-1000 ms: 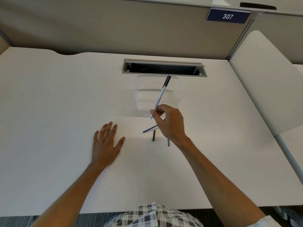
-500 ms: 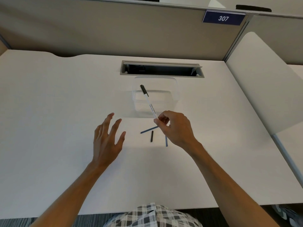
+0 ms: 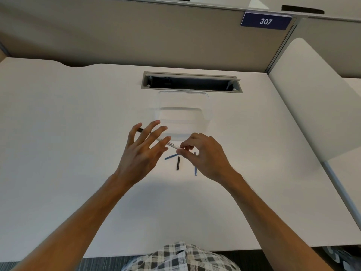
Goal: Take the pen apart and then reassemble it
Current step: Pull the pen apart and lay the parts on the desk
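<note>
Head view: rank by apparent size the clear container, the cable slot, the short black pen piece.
1. cable slot
2. clear container; smaller footprint, though its faint edges make this unsure
3. short black pen piece, clearly smallest

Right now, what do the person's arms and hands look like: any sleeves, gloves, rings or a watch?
Both forearms are bare from the bottom edge of the picture up to the wrists, with no sleeves in view. The left hand and right hand wear no gloves, and no ring, watch or wristband shows. The only clothing visible is a black, grey and white checked garment at the bottom edge.
</note>
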Demonstrator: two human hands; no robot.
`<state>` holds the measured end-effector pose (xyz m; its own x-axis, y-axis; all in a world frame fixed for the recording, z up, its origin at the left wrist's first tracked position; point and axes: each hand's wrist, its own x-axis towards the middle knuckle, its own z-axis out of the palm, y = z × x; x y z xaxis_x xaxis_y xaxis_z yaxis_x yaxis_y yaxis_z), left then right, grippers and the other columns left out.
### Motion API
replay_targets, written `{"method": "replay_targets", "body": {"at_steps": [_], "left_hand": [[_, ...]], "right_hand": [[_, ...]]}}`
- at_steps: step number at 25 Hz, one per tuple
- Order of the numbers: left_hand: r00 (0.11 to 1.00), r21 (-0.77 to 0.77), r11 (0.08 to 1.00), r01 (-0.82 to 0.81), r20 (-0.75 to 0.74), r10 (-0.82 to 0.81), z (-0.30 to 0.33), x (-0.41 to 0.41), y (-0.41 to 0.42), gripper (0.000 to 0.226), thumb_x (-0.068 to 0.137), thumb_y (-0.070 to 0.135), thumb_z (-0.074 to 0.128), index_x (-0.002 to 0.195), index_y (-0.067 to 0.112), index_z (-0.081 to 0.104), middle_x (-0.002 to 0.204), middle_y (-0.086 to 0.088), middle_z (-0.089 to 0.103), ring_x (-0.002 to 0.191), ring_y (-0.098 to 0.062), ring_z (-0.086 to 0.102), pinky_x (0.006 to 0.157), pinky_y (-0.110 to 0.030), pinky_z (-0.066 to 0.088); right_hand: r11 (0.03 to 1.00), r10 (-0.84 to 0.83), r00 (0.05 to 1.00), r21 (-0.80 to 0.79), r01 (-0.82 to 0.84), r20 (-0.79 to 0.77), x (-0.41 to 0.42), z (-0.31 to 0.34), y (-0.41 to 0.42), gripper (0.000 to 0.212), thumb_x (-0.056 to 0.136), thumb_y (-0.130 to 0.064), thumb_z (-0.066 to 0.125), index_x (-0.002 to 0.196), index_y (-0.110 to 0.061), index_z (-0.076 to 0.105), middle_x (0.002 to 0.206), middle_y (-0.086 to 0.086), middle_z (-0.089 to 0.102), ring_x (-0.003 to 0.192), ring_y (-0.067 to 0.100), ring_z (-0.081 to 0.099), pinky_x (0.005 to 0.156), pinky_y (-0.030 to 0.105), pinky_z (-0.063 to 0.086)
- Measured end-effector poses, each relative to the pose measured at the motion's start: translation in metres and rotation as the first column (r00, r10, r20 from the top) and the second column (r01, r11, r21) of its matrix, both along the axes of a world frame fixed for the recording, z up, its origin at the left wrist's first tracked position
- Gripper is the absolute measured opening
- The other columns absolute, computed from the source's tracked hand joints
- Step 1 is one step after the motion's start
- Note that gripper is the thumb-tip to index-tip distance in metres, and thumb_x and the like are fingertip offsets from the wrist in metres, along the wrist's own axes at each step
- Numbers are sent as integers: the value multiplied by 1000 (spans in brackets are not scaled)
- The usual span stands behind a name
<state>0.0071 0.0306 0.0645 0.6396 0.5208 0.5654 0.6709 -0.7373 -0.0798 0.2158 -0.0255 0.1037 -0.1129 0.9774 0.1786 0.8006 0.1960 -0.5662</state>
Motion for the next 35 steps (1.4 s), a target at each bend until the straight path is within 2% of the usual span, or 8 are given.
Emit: {"method": "replay_targets", "body": {"at_steps": [2, 4, 7, 12, 15, 23, 32, 35], "left_hand": [[1000, -4, 1000, 8, 15, -8, -2, -3, 2, 22, 90, 22, 61, 109, 13, 68, 123, -10, 66, 127, -31, 52, 109, -52, 32], [1000, -22, 1000, 1, 27, -1, -6, -6, 2, 16, 91, 18, 61, 103, 11, 69, 109, -7, 72, 119, -30, 59, 107, -49, 36], [999, -64, 997, -31, 17, 32, -12, -11, 2, 12, 90, 16, 62, 98, 9, 68, 100, -6, 74, 112, -29, 64, 103, -48, 41], [997, -124, 989, -82, -6, 82, -17, -23, 5, 13, 90, 16, 61, 98, 9, 68, 98, -7, 75, 111, -27, 65, 102, -48, 42], [995, -167, 981, -100, -25, 97, -18, -24, 5, 17, 93, 20, 55, 99, 9, 67, 100, -6, 74, 113, -28, 63, 103, -48, 40], [990, -220, 966, -138, -42, 132, -20, -22, 4, 24, 99, 22, 45, 103, 9, 64, 103, -7, 71, 112, -28, 63, 103, -45, 38], [986, -262, 951, -163, -64, 152, -18, -22, 10, 24, 98, 20, 42, 103, 7, 62, 111, -9, 68, 111, -28, 61, 103, -46, 37], [985, -267, 948, -173, -61, 163, -17, -18, 12, 25, 97, 20, 41, 103, 8, 62, 112, -9, 68, 112, -27, 61, 102, -46, 38]], "right_hand": [[1000, 17, 999, -23, -18, -37, 1, -5, 2, 20, 92, -41, 66, 94, -22, 74, 87, -8, 66, 79, 10, 57, 65, 28, 42], [997, -17, 983, -78, 3, -181, 3, -13, 6, 24, 93, -46, 61, 92, -25, 73, 87, -11, 68, 81, 8, 59, 64, 23, 43], [988, -111, 945, -134, 72, -308, 11, -30, 17, 22, 97, -41, 55, 94, -26, 71, 95, -12, 70, 89, 4, 62, 69, 21, 43], [978, -27, 995, -202, 45, 93, 15, -73, 37, 21, 96, -24, 60, 115, -22, 68, 122, -4, 64, 107, 16, 60, 88, 28, 39], [978, 34, 974, -209, 14, 224, 12, -89, 47, 27, 96, -20, 58, 122, -21, 66, 134, -2, 56, 119, 19, 54, 97, 31, 34], [987, 35, 970, -162, 5, 242, 13, -104, 52, 15, 94, -19, 61, 104, -16, 71, 134, 0, 57, 116, 21, 56, 97, 33, 34], [963, -134, 986, 246, 105, 104, 30, -58, 69, 7, 93, -19, 65, 95, -16, 71, 120, 2, 64, 101, 17, 63, 84, 31, 37], [963, -174, 970, 234, 132, 168, 36, -41, 98, 11, 94, -19, 64, 98, -13, 72, 122, 5, 64, 105, 21, 62, 86, 27, 33]]}}
